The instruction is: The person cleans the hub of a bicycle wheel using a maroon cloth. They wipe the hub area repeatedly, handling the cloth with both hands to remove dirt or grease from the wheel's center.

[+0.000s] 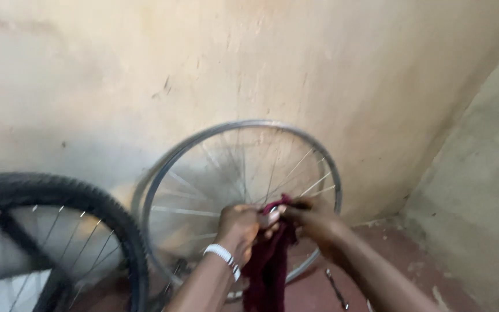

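Cream plaster wall (145,69) backs a bare silver spoked wheel rim (244,130) at frame centre, leaning upright; a black-tyred wheel (59,196) sits lower left. Both hands, left hand (239,228) and right hand (313,222), pinch a dark maroon cloth (270,260) before the spokes, its long axis hanging straight down. Wiping looks underway, extent unclear.

Your left hand (239,226) and right hand (313,219) are meeting in front of the bare wheel rim (239,196), which is leaning on the wall (249,63) behind it. The cloth (268,266) is hanging between your hands. The wheel with tyre (59,231) is standing left, a small tool (336,289) is lying on the floor (399,254) right.
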